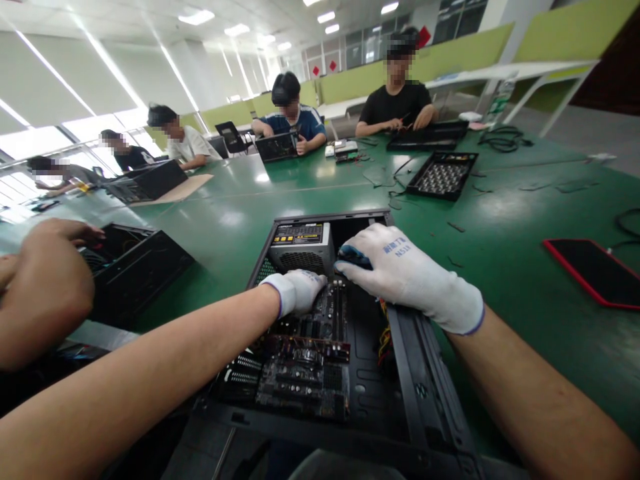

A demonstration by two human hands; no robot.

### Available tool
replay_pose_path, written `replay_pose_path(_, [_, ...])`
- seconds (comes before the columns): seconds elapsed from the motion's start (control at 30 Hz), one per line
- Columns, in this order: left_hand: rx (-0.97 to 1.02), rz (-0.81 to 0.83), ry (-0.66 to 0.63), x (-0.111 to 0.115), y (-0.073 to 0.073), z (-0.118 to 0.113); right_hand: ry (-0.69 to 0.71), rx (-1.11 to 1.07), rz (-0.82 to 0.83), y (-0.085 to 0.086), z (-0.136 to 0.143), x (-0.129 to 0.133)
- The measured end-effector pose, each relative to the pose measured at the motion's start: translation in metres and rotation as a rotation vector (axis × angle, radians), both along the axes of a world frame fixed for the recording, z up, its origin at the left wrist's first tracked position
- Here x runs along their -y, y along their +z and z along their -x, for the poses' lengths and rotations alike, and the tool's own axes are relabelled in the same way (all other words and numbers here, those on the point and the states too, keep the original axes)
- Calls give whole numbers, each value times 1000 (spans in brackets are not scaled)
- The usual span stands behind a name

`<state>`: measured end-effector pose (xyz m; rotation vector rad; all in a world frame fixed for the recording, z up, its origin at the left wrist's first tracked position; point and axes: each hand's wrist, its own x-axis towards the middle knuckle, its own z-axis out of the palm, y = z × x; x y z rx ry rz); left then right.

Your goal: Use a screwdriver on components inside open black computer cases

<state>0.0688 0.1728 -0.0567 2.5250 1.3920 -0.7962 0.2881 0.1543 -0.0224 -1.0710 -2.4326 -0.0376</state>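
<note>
An opened black computer case [420, 387] lies before me with its inside facing up. Inside it sits a motherboard [305, 380], with a card standing across it, and a grey power supply [303, 247] at the far end. My left hand [300, 291], in a white glove, reaches down to the motherboard's far end, just below the power supply; its fingers are bent together and their tips are hidden. My right hand [400, 263], gloved too, is curled beside the power supply's right side, thumb against fingers. Whatever either hand pinches does not show. Coloured cables [385, 337] lie along the right wall.
A neighbour's arm [50, 287] works in another black case [143, 277] at left. A red-edged tablet-like panel [593, 270] lies at right. Farther off are a black tray [443, 175], coiled cables [505, 139] and several people at the green table [225, 207].
</note>
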Motion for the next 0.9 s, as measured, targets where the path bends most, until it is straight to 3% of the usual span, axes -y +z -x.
replay_pose_path(0.9, [-30, -12, 44, -4, 5, -1, -6, 21, 21, 2, 0, 1])
